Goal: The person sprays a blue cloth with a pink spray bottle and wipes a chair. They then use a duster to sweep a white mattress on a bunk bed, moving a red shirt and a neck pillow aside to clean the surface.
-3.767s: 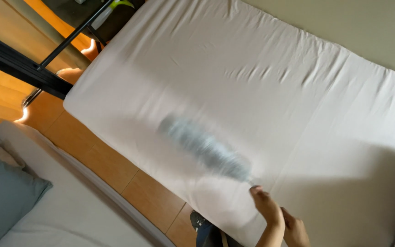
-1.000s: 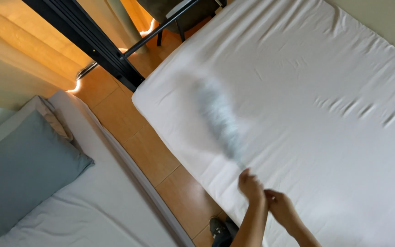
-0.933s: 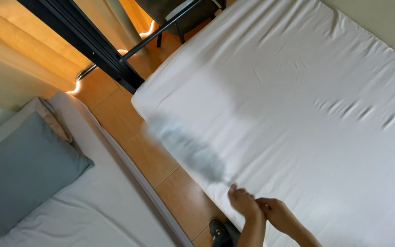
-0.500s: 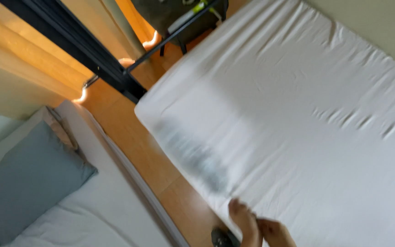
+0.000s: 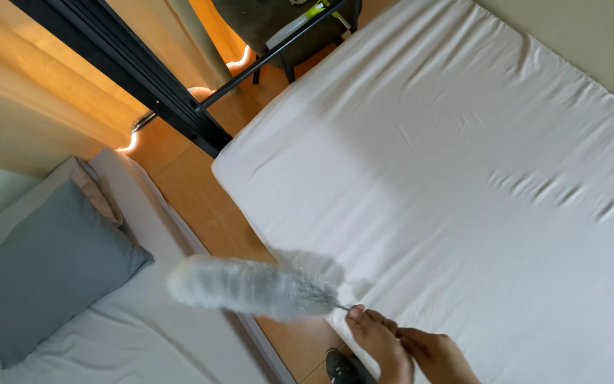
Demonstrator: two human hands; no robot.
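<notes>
A fluffy grey-white duster [image 5: 250, 288] sticks out to the left over the gap between two beds, just off the edge of the white mattress [image 5: 463, 178]. My left hand [image 5: 376, 340] is closed on its thin handle at the bottom of the view. My right hand [image 5: 438, 359] lies right behind the left one, close against it. Its fingers are mostly out of sight, so whether it holds the handle is unclear. The white sheet shows a few small creases at the right.
A second bed [image 5: 143, 334] with a grey-blue pillow [image 5: 44, 277] lies at the lower left. A strip of wooden floor [image 5: 200, 192] runs between the beds, with my black shoe [image 5: 345, 367] on it. A black frame [image 5: 136, 78], curtains and a dark chair stand at the top.
The duster has swung left, from lying across the mattress to hanging over its edge above the gap. The view has shifted slightly, and both hands sit lower in it.
</notes>
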